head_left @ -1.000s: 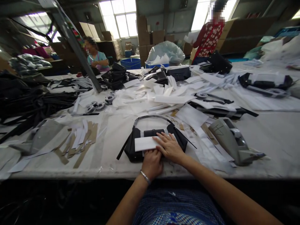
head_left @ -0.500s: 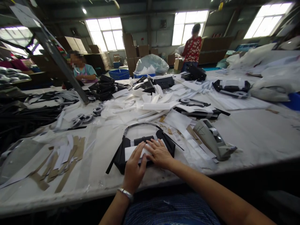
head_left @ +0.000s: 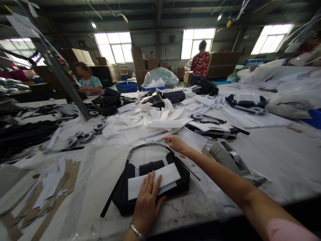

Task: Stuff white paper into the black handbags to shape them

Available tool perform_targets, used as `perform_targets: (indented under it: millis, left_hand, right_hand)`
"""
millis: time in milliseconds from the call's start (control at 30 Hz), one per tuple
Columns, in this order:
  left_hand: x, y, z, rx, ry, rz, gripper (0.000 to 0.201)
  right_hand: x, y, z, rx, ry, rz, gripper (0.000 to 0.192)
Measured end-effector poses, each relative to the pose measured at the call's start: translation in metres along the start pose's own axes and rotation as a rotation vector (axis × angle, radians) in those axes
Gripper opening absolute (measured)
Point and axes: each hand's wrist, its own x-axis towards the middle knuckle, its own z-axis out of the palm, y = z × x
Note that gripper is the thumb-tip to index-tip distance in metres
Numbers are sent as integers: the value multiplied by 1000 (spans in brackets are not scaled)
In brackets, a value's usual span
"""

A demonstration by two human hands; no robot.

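Note:
A black handbag point(head_left: 155, 194) lies on the table before me, its strap point(head_left: 147, 146) arched toward the far side. Across the bag's front rests a white foam sheet point(head_left: 168, 176). My left hand point(head_left: 147, 194) is spread flat on that sheet, holding nothing. Stretched out past the strap, my right hand point(head_left: 175, 144) is at the near edge of the white foam pile point(head_left: 167, 124). Its fingers are drawn together; whether they grip a piece cannot be made out.
Right of the bag stands a grey tape dispenser point(head_left: 230, 159). Cardboard and paper strips point(head_left: 55, 187) lie at left. Another wrapped black bag point(head_left: 245, 100) sits farther right. A slanted metal post point(head_left: 62, 73) rises at left. Two co-workers are across the table, and another person is partly visible at far right.
My right hand has left the foam sheet on the bag and reached forward to the foam pile. My left hand stays on the sheet. The view has tilted up slightly.

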Motion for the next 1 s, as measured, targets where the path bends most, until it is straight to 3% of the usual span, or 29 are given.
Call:
perform_targets:
  millis: [167,300,400,533,667,767,833,867,1000]
  left_hand:
    - [1,0,1,82,22,19,70]
    - [2,-3,0,74,27,48,73]
    - [2,-4,1,54,29,48,75]
    - [1,-5,2,32,-4,40,77]
    - [2,-4,2,-1,-16,20,76]
    - [4,-2,-3,-22,-37,19,74]
    - [9,-1,-10,-26,-75,36,70]
    - [12,-1,-15,-27,-101,45,68]
    - [30,-9,-33,-83,-268,95,61]
  right_hand:
    - [76,7,27,-166,-52,-2,30]
    - [118,6,41,-252,-117,44,31]
    - [130,2,38,-243,-126,12,33]
    - [126,-12,11,-133,-52,-144,23]
    - [101,-40,-38,77,140,-245,38]
    - [58,-60,-78,620,215,-279,43]
    - [16,-69,-98,909,148,-228,45]
    - [-8,-72,-105,946,93,-191,45]
    - [-108,-86,-110,749,-80,-154,42]
